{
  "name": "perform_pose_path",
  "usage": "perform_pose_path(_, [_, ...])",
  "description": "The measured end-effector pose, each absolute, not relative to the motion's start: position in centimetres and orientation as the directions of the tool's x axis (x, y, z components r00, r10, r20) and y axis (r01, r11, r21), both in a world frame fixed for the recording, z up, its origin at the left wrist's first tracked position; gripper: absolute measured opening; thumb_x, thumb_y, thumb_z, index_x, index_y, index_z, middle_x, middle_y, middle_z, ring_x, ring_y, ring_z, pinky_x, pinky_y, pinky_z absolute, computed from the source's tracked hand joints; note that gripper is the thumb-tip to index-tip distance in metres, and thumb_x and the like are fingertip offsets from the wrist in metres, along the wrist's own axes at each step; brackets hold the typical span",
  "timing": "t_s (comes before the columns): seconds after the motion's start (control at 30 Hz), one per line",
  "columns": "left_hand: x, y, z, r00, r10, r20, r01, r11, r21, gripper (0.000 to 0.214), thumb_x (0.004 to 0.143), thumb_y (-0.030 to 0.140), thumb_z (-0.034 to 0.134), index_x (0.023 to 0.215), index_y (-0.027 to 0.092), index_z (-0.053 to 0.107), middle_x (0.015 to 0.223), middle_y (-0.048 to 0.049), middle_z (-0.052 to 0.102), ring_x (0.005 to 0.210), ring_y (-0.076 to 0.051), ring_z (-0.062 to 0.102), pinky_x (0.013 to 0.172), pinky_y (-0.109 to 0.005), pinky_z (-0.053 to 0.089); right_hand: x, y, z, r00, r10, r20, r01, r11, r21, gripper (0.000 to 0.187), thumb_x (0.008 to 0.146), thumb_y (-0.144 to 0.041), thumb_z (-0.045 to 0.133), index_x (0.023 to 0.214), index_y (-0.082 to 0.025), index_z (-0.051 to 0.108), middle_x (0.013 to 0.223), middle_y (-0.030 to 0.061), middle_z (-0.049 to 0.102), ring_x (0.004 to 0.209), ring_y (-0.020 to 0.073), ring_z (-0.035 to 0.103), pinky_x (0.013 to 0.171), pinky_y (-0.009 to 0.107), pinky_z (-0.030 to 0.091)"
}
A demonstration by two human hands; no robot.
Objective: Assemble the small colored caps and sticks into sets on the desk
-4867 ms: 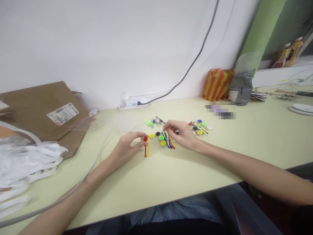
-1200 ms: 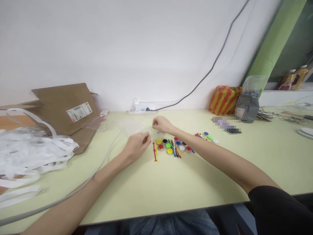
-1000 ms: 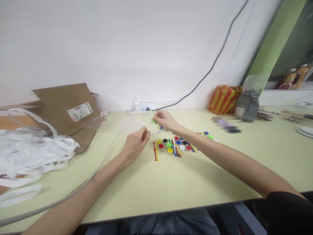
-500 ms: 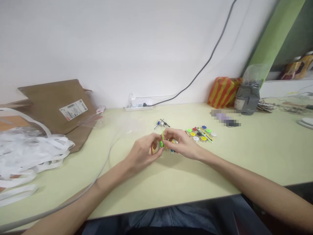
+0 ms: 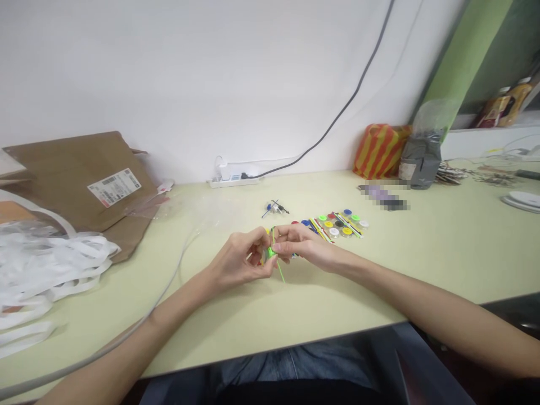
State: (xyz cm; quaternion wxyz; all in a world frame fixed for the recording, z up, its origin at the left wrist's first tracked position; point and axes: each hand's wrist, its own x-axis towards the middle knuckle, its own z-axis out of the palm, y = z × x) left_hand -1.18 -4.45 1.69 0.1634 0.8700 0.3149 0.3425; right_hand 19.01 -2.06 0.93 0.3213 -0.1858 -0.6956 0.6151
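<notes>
My left hand (image 5: 242, 261) and my right hand (image 5: 301, 248) meet over the pale green table (image 5: 295, 315), both pinching a small green piece with a thin green stick (image 5: 276, 261) that slants down between them. Behind my right hand lies a cluster of small coloured round caps and sticks (image 5: 337, 224). A few more small parts (image 5: 273, 208) lie further back. The parts under my hands are hidden.
A brown paper bag (image 5: 84, 185) and a heap of white strips (image 5: 46, 270) sit at the left. A grey cable (image 5: 160, 298) crosses the table. A white power strip (image 5: 230, 179) lies by the wall. A striped bag (image 5: 379, 149) and a grey pouch (image 5: 417, 157) stand at the back right.
My right hand fetched a green stick piece from the far parts and brought it back. Both hands now hold it together, lower and nearer than before.
</notes>
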Motion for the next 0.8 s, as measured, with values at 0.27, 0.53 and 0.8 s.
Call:
perform_pose_path(0.27, [-1.7, -4.4, 1.7, 0.606, 0.615, 0.504, 0.420, -0.786, 0.455, 0.009, 0.074, 0.010, 0.060, 0.078, 0.017, 0.055, 0.056, 0.0088, 0.044, 0.046, -0.003, 0.040, 0.045, -0.015, 0.035, 19.4, -1.4, 0.4, -0.771, 0.590, 0.241, -0.257, 0.058, -0.965, 0.031, 0.082, -0.041, 0.074, 0.080, -0.015, 0.057, 0.061, -0.0007, 0.060, 0.053, 0.0096, 0.048, 0.055, 0.024, 0.033])
perform_pose_path(0.53, [-3.0, -2.0, 1.1, 0.592, 0.591, 0.548, 0.497, -0.803, 0.330, 0.013, 0.091, 0.025, 0.064, 0.103, 0.021, 0.067, 0.092, -0.0036, 0.061, 0.081, -0.013, 0.059, 0.074, -0.027, 0.050, 20.0, -1.0, 1.3, -0.528, 0.802, 0.280, -0.237, 0.177, -0.955, 0.031, 0.083, -0.042, 0.072, 0.083, -0.018, 0.053, 0.071, 0.0012, 0.064, 0.048, 0.0102, 0.049, 0.044, 0.023, 0.039])
perform_pose_path(0.8, [-3.1, -1.9, 0.8, 0.543, 0.665, 0.513, 0.535, -0.745, 0.399, 0.014, 0.093, 0.024, 0.060, 0.105, 0.019, 0.063, 0.094, -0.0030, 0.067, 0.082, -0.014, 0.061, 0.079, -0.029, 0.051, 20.1, 0.0, 0.3, -0.385, 0.882, 0.271, -0.226, 0.195, -0.955, 0.029, 0.083, -0.040, 0.071, 0.084, -0.018, 0.052, 0.070, -0.0002, 0.064, 0.048, 0.0089, 0.049, 0.046, 0.022, 0.038])
